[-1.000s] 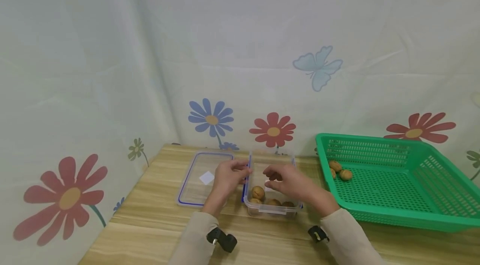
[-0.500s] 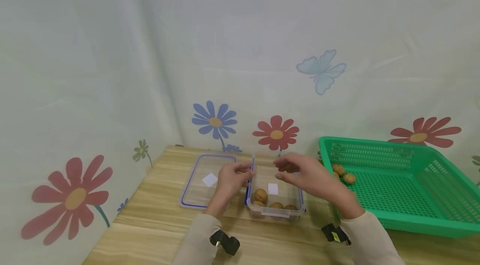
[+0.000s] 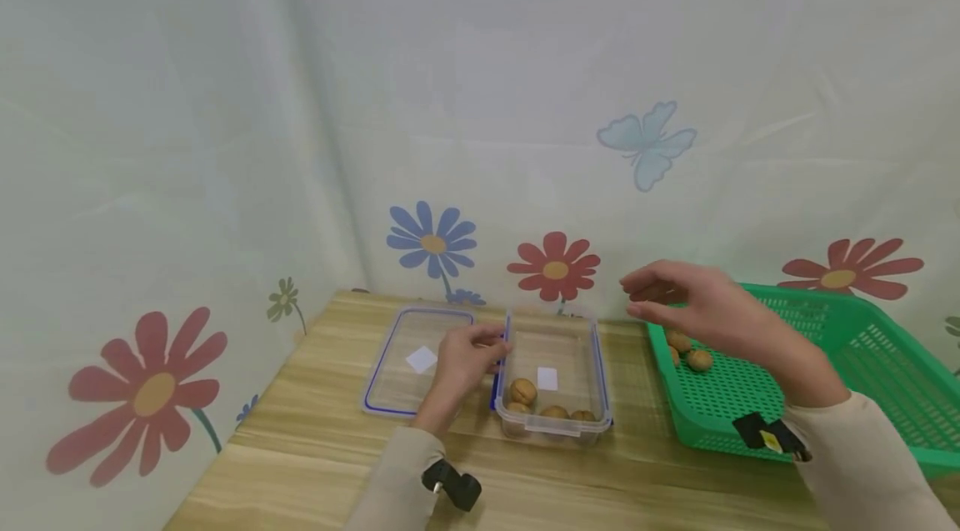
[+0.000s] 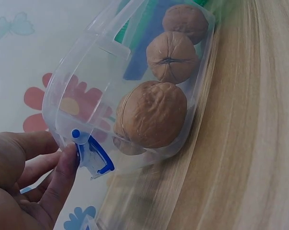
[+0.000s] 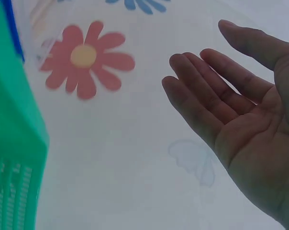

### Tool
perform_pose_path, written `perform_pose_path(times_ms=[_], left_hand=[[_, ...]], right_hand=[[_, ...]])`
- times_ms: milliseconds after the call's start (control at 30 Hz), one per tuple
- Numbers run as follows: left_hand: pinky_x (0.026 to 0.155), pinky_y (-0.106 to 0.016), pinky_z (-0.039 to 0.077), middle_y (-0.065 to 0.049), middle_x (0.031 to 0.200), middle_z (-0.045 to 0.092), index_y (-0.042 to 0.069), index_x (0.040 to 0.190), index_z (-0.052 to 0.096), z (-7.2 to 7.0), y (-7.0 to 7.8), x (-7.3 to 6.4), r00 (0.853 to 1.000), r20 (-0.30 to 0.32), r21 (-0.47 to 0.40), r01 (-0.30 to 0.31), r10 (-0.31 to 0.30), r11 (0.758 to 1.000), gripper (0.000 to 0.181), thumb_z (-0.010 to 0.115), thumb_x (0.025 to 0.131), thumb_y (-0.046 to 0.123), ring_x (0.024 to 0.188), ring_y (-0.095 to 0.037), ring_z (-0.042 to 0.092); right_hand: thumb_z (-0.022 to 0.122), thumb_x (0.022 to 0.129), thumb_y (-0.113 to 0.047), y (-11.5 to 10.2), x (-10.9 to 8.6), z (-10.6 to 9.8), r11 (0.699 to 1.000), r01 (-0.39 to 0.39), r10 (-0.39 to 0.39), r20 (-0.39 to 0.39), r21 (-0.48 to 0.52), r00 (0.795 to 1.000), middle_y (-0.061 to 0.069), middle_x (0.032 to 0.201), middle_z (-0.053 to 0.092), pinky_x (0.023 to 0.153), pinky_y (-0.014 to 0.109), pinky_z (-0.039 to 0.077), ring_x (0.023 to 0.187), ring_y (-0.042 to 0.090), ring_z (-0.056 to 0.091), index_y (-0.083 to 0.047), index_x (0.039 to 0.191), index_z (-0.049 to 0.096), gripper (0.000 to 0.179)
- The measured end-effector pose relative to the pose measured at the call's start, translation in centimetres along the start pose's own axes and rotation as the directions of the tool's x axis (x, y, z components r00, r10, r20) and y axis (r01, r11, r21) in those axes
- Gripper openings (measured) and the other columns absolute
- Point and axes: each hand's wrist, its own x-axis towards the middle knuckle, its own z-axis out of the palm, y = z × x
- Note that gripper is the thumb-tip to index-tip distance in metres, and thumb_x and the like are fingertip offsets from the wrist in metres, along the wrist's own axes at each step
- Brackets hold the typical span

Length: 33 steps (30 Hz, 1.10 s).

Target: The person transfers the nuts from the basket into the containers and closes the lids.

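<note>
My left hand (image 3: 463, 360) pinches the left rim of a clear plastic food container (image 3: 551, 426). In the left wrist view, the thumb and fingers (image 4: 65, 165) meet at the rim beside a blue-edged side latch (image 4: 100, 155). Several walnuts (image 3: 522, 391) lie at the near end of the container, one resting higher than the others. My right hand (image 3: 705, 310) hovers over the left edge of a green plastic basket (image 3: 757, 381). Its palm holds nothing in the right wrist view, and the fingers (image 5: 197, 103) are loosely extended. A few walnuts (image 3: 700, 360) sit in the basket's left corner.
A clear lid (image 3: 397, 385) with a blue seal and a white label lies flat left of the container. Everything stands on a wood-grain table (image 3: 300, 431). A white curtain (image 3: 480, 97) printed with flowers hangs behind the table and at the left.
My right hand has moved from above the container rightward to over the basket's left edge, its fingers opening out. The left hand stays at the container's rim.
</note>
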Motion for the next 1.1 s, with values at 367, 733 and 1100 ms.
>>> perform_pose_path(times_ms=[367, 733, 1100], left_hand=[[0.071, -0.034, 0.067, -0.012, 0.099, 0.076, -0.003, 0.122, 0.076, 0.0, -0.2, -0.1, 1.000, -0.006, 0.025, 0.015, -0.015, 1.000, 0.030, 0.079, 0.093, 0.002, 0.083, -0.024, 0.075], [0.070, -0.032, 0.067, -0.012, 0.099, 0.076, -0.002, 0.122, 0.077, 0.0, 0.0, -0.2, 1.000, -0.006, 0.044, 0.005, -0.005, 0.999, 0.029, 0.079, 0.093, 0.002, 0.082, -0.023, 0.075], [0.069, -0.030, 0.067, -0.012, 0.099, 0.076, -0.003, 0.122, 0.076, 0.1, 0.4, -0.3, 1.000, -0.005, 0.033, 0.012, -0.012, 0.999, 0.029, 0.079, 0.093, 0.001, 0.079, -0.022, 0.075]], right_hand=[[0.070, 0.106, -0.026, 7.2, 0.4, -3.6, 0.996, -0.057, 0.058, 0.014, -0.064, 0.998, 0.008, 0.126, 0.073, 0.089, 0.031, 0.059, 0.115, 0.032, 0.069, -0.007, 0.133, 0.071, 0.033], [0.069, 0.106, -0.030, 12.5, 0.7, -3.6, 0.987, -0.159, 0.161, 0.082, -0.028, 0.984, 0.013, 0.128, 0.072, 0.091, 0.043, 0.059, 0.119, 0.036, 0.067, -0.001, 0.137, 0.067, 0.042], [0.065, 0.107, -0.019, 16.9, -0.2, -2.7, 0.971, -0.213, 0.179, 0.261, 0.105, 0.949, 0.022, 0.133, 0.068, 0.091, 0.044, 0.063, 0.114, 0.034, 0.069, 0.007, 0.139, 0.063, 0.041]])
